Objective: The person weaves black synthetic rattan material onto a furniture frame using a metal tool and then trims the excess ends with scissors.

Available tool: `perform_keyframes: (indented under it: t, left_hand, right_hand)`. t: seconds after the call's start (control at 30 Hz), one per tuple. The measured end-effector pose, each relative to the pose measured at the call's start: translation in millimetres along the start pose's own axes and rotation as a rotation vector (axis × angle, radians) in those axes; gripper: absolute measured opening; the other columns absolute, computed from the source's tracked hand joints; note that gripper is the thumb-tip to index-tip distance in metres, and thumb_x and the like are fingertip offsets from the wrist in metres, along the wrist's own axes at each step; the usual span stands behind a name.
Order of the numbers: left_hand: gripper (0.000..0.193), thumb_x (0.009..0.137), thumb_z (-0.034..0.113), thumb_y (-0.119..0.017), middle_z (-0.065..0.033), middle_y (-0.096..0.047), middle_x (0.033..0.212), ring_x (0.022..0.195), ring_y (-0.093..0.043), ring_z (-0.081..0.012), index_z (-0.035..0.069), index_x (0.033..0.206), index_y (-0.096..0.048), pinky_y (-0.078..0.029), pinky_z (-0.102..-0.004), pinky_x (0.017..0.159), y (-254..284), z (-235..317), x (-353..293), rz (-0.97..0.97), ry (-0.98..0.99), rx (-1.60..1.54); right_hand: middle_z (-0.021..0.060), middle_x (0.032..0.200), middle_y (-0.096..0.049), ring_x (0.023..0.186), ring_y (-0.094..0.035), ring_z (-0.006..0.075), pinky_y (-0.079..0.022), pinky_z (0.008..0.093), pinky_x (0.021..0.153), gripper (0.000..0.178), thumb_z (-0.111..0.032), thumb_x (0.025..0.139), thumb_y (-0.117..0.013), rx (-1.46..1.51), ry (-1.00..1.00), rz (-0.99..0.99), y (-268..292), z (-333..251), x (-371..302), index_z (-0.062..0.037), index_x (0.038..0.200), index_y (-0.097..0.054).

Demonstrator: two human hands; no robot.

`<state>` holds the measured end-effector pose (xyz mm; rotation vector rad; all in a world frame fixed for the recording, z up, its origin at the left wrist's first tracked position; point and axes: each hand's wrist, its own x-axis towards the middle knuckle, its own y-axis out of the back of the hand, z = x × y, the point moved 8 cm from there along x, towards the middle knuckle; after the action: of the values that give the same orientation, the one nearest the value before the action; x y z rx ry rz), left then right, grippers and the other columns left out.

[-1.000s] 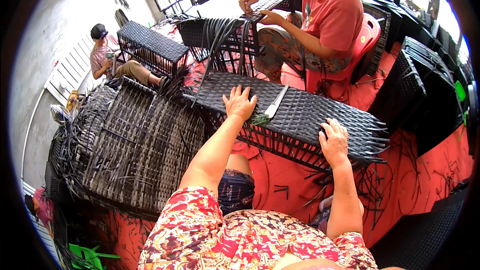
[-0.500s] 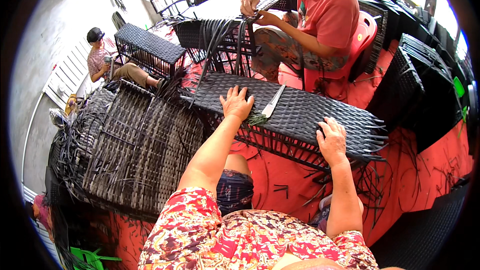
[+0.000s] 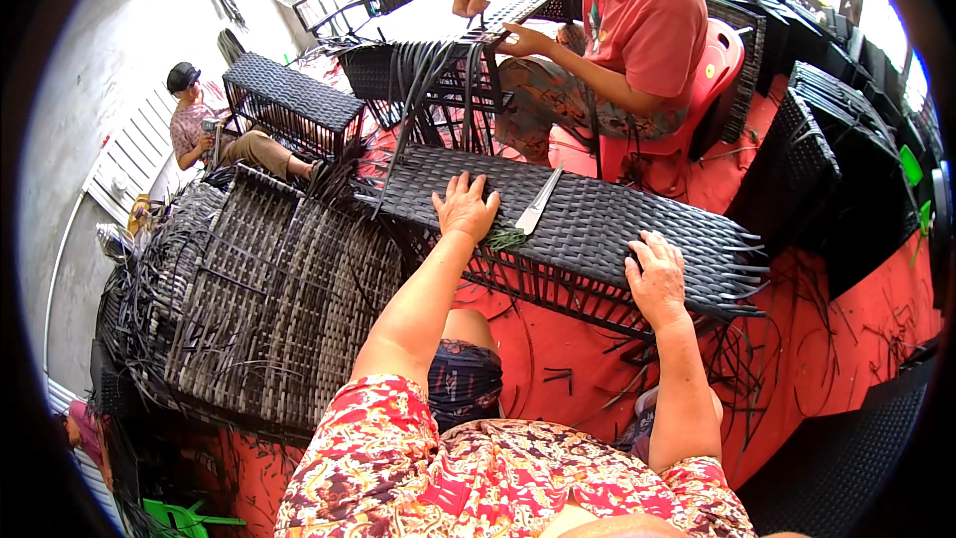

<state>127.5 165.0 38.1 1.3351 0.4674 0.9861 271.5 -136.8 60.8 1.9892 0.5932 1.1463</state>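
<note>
A long black woven panel (image 3: 597, 219) on a slatted frame lies across in front of me, with loose strip ends fanning out at its right end. My left hand (image 3: 466, 209) rests flat on its left part, fingers spread. Near the front right edge lies my right hand (image 3: 657, 277), fingers spread on the weave and holding nothing. Between the hands, closer to the left one, is a slim tool with a pale flat blade (image 3: 541, 201); its lower end is wrapped in green strands (image 3: 506, 237).
Across from me a person in a red shirt (image 3: 647, 35) works at another woven frame (image 3: 418, 70). At left stands a large grey-brown woven piece (image 3: 279, 309); beyond it sits a person in a cap (image 3: 194, 120). Black panels (image 3: 787, 159) stack at right. Strip scraps litter the red floor (image 3: 558, 339).
The co-worker's upper hand has moved left, away from the frame edge. My hands stay in place on the panel; the whole view has shifted slightly.
</note>
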Motion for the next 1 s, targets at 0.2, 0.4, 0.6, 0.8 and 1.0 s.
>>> perform_keyframes:
  t: [0.2,0.4,0.6,0.8,1.0]
  left_hand:
    - [0.052,0.083,0.047,-0.043,-0.0073,-0.036,0.14,0.132,-0.028,-0.0246,0.021,0.128,-0.047,-0.016,-0.0547,0.104,1.1,1.8,-1.5,0.009,0.003,-0.008]
    - [0.052,0.083,0.046,-0.044,-0.0068,-0.037,0.14,0.131,-0.028,-0.0243,0.021,0.128,-0.047,-0.016,-0.0555,0.104,3.2,6.3,-0.9,0.001,-0.005,-0.012]
    - [0.051,0.082,0.045,-0.044,-0.008,-0.036,0.14,0.131,-0.028,-0.0245,0.02,0.127,-0.048,-0.015,-0.0562,0.104,1.4,-3.0,-0.8,0.014,-0.01,-0.029]
    - [0.051,0.082,0.046,-0.049,-0.0065,-0.037,0.139,0.13,-0.03,-0.025,0.021,0.125,-0.048,-0.017,-0.0556,0.104,8.1,0.8,2.3,0.115,-0.042,-0.066]
    - [0.019,0.086,0.014,-0.053,-0.0079,-0.06,0.091,0.076,-0.058,-0.0138,0.003,0.098,-0.062,-0.047,-0.028,0.073,51.8,101.6,-86.2,-0.225,-0.507,-1.41]
  right_hand:
    - [0.0123,0.119,-0.054,0.118,-0.044,0.0279,-0.028,0.0423,0.101,0.028,-0.02,0.08,-0.059,0.006,0.007,0.002,1.7,1.3,-0.7,-0.0055,0.104,-0.06]
    - [0.0132,0.118,-0.054,0.117,-0.044,0.0281,-0.029,0.0425,0.101,0.027,-0.019,0.08,-0.058,-0.013,0.01,0.03,3.7,0.1,-1.6,-0.005,0.103,-0.06]
    - [0.0137,0.117,-0.054,0.117,-0.044,0.0283,-0.028,0.0428,0.101,0.026,-0.019,0.081,-0.056,-0.012,0.024,0.038,1.6,-6.1,-0.3,-0.0048,0.102,-0.059]
    - [0.013,0.119,-0.054,0.117,-0.044,0.028,-0.029,0.0425,0.101,0.027,-0.018,0.08,-0.057,-0.027,0.008,0.033,1.6,-3.3,0.9,-0.0055,0.104,-0.06]
    - [0.0147,0.106,-0.06,0.108,-0.052,0.0316,-0.038,0.0411,0.094,0.023,-0.004,0.077,-0.057,0.342,0.051,0.153,25.2,-4.1,27.9,-0.003,0.1,-0.061]
